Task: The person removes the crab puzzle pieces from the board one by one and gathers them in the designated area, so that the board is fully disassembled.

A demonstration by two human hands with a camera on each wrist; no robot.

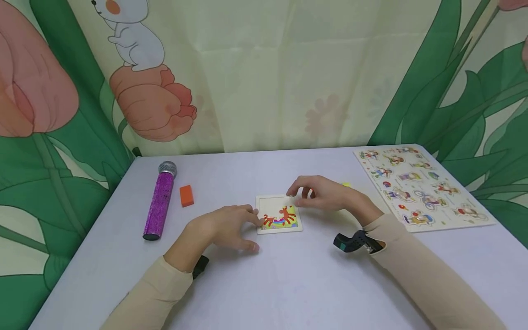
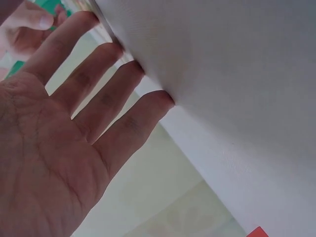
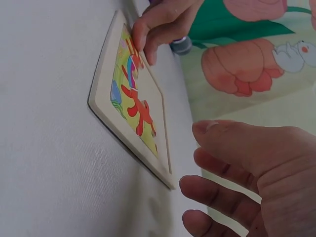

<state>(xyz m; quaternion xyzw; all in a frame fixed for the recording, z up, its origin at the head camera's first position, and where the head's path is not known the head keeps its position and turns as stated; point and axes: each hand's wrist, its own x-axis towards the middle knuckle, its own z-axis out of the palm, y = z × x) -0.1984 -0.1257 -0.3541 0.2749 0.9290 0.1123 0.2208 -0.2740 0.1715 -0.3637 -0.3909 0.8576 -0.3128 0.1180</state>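
A small square wooden jigsaw board (image 1: 279, 232) lies flat on the table. Colourful puzzle pieces (image 3: 140, 106) with a red animal and a rainbow cover its lower half, while its upper half shows bare wood. My left hand (image 1: 228, 227) rests at the board's left edge with fingertips touching it, fingers loosely extended. In the left wrist view the left hand (image 2: 84, 118) has its fingertips down on the tabletop. Over the board's upper right corner hovers my right hand (image 1: 323, 192), fingers slightly bent. Nothing shows between the fingers of the right hand (image 3: 247, 168) in the right wrist view.
A purple glittery microphone (image 1: 160, 201) and an orange block (image 1: 186, 195) lie to the left. On the right is a large picture board (image 1: 425, 188) with several figures. Something yellow (image 1: 346, 184) peeks out behind the right wrist. A printed curtain (image 1: 284, 78) hangs behind the table.
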